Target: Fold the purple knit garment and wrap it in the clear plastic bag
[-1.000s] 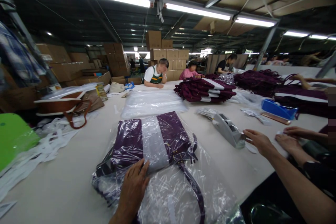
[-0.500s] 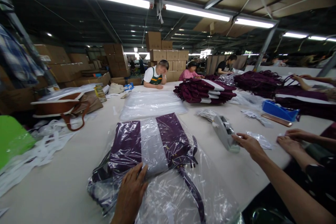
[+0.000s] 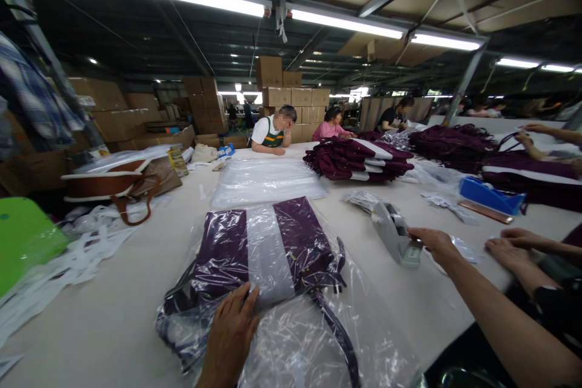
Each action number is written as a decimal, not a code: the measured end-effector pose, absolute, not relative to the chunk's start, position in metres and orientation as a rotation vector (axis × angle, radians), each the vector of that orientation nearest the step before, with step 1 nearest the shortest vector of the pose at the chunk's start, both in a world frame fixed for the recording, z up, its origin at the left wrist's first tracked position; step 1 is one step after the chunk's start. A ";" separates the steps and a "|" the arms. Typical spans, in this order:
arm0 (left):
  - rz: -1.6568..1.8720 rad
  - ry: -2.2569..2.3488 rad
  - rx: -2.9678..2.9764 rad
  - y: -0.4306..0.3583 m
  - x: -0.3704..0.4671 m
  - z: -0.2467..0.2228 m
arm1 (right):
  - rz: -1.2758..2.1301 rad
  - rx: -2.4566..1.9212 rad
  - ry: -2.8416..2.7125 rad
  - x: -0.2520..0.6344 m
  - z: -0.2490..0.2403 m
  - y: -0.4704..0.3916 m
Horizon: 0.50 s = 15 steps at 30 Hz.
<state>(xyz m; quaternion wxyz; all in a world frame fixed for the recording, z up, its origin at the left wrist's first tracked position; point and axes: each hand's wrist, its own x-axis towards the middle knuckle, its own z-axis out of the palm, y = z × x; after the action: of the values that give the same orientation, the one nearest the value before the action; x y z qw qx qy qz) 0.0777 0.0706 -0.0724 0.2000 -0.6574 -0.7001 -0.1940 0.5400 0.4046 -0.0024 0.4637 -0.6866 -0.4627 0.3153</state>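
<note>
In the head view a folded purple bag (image 3: 218, 248) with a pale band across it lies inside a clear plastic bag (image 3: 364, 327). My left hand (image 3: 234, 321) rests flat on the plastic at the near edge of the purple bag, fingers stretched out. A dark strap (image 3: 336, 333) trails toward me under the plastic. My right hand (image 3: 439, 245) is at the front end of a grey tape dispenser (image 3: 395, 233), its fingers closed in a pinch. What those fingertips hold is too small to make out.
Clear plastic bags (image 3: 268, 179) lie stacked beyond, beside a pile of purple bags (image 3: 359, 160). A blue tape dispenser (image 3: 491, 194) and a phone (image 3: 485, 211) are at right. A co-worker's hands (image 3: 513, 251) are close to my right arm. A brown handbag (image 3: 102, 182) sits at left.
The view has shifted slightly, moving most things a little to the right. My left hand stays on the plastic; my right hand remains at the grey dispenser, with its fingertips a little higher.
</note>
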 end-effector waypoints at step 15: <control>-0.539 -1.949 -1.834 0.071 0.077 -0.074 | 0.913 -1.771 -0.941 0.531 0.011 0.406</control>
<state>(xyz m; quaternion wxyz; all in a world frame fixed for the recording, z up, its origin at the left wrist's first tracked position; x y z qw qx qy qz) 0.0769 0.0706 -0.0742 0.2045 -0.6576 -0.6988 -0.1932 0.5308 0.4055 0.0112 0.4522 -0.7168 -0.3811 0.3694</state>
